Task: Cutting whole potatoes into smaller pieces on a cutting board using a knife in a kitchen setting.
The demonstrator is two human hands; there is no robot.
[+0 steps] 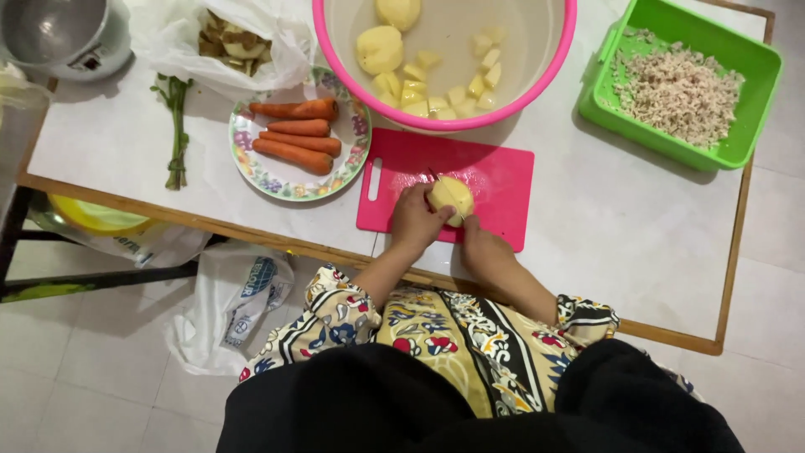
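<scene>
Scene lit brightly, evenly from above; soft shadows cast on table (620,226); slight softness, edge distortion noted.

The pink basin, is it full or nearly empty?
Partly filled: the pink basin holds two peeled potatoes and potato cubes, with bare bottom showing.

I am in a home kitchen — a white table (620,226) with a wooden rim stands on pale floor tiles, set with a floral plate (251,159) of carrots (295,138), a pink basin (444,117) of cut potato and a pink cutting board (503,180).
</scene>
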